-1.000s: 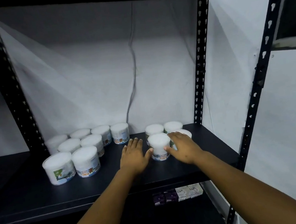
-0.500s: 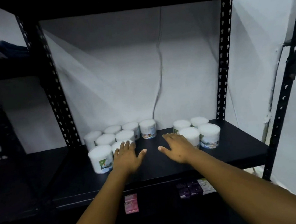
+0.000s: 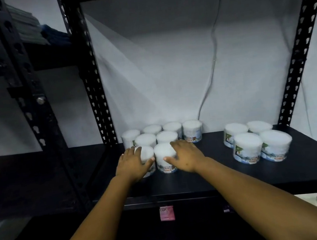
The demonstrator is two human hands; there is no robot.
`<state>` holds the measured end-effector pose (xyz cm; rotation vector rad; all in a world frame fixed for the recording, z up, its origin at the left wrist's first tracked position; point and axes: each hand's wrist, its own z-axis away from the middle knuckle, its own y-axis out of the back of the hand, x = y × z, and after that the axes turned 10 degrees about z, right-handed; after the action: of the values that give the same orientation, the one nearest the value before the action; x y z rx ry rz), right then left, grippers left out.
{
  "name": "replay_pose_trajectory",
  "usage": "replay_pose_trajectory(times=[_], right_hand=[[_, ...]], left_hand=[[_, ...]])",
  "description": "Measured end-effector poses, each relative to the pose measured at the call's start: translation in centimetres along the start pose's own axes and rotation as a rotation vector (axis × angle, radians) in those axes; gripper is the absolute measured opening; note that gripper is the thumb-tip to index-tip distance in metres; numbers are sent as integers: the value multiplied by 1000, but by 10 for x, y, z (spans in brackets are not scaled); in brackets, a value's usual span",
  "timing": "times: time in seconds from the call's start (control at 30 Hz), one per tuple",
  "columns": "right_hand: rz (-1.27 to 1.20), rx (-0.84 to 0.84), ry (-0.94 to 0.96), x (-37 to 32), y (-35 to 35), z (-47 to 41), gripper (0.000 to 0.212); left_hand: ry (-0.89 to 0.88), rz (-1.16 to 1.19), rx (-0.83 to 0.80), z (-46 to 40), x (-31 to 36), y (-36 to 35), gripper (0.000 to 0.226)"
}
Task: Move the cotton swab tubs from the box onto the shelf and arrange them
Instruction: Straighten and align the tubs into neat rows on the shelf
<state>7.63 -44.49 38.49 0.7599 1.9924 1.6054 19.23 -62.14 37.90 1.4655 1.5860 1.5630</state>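
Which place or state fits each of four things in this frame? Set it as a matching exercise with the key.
Things:
1. left hand
2. right hand
3. group of four tubs
4. pink packet

Places or states:
A. on the level below the shelf
B. standing apart at the right of the shelf
C. on the front left tub of the left cluster
D. on the front right tub of the left cluster

Pairs: 1-C, 2-D, 3-B, 4-A

Stockroom: slotted steel shelving (image 3: 208,175), stacked goods.
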Motion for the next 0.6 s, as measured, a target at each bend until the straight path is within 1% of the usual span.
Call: replay_pose_trajectory(times=[0.1,0.2,0.3,0.37,0.5,0.6], right_hand=[[-7,12,4,-5,-8,-15,79],[-23,15,-12,-9,-17,-26,86],[-49,28,-33,-12,-25,-33,86],[-68,33,-48,-14,-29,-35,83],[-130,31,-57,-15,-33,-35,77],[-160,39,-51,-15,-32,-33,76]], left_hand=[[12,23,-31,-9,-9,0,80],[51,100,-65,-18,-14,-3,88],[77,159,-77,-25,-16,-8,92],[95,182,-73,-28,-17,-12,90],[101,202,-36,-32,-18,-17,78],[101,211,-28,-30,-16,-17,76]])
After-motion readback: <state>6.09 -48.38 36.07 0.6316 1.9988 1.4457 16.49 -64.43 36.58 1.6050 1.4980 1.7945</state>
